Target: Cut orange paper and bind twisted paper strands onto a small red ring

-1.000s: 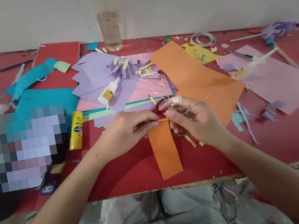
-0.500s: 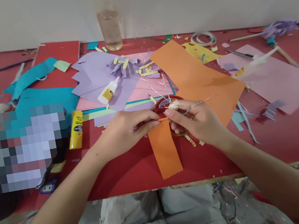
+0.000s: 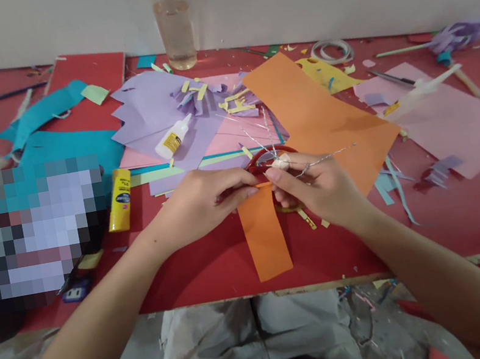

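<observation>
An orange paper strip [image 3: 266, 238] hangs down over the red table, its top edge folded in a narrow band. My left hand [image 3: 201, 211] pinches that folded edge near its left end, thumb in front. At the right end, my right hand [image 3: 322, 186] presses the same edge between thumb and fingers. Twisted silver wire [image 3: 329, 156] with a white wad [image 3: 282, 162] is also caught in the right hand, its ends sticking up and to the right. Behind the hands lie red-handled scissors [image 3: 259, 156], partly hidden.
A yellow glue stick [image 3: 120, 199] and a small glue bottle [image 3: 174, 138] lie to the left and ahead. Large orange paper [image 3: 317, 116], purple paper [image 3: 147, 100] and pink paper [image 3: 466, 121] cover much of the table. A clear bottle [image 3: 176, 36] stands by the wall.
The whole view has shifted slightly, with the table sitting a little higher in the picture. Both hands keep their grip, and the fingers at the folded edge have barely moved.
</observation>
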### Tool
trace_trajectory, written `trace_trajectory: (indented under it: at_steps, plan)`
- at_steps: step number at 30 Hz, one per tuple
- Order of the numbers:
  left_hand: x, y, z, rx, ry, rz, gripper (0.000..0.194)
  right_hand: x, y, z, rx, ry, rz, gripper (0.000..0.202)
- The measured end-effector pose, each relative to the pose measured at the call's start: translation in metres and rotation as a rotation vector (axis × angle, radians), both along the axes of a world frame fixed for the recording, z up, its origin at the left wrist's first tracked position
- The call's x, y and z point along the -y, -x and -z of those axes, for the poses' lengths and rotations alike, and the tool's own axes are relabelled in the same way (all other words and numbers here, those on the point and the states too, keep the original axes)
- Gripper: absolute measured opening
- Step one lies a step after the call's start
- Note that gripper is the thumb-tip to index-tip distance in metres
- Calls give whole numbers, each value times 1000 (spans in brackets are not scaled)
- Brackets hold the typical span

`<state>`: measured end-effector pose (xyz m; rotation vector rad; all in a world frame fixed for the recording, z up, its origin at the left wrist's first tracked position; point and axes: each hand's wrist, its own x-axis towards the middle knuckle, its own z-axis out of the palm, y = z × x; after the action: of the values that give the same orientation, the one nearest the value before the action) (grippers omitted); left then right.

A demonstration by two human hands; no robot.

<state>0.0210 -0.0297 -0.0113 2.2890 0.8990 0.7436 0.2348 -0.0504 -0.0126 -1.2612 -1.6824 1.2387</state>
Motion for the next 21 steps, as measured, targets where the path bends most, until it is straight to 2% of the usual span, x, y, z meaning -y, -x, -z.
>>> trace_trajectory:
  at_steps: [6,21]
  plan:
    - [1,-1,1,-47,-15,-2,11,0,0,1,89,-98,-16,35]
    - [1,0,0,-52,9,6,11,0,1,-2,109,-95,-20,35]
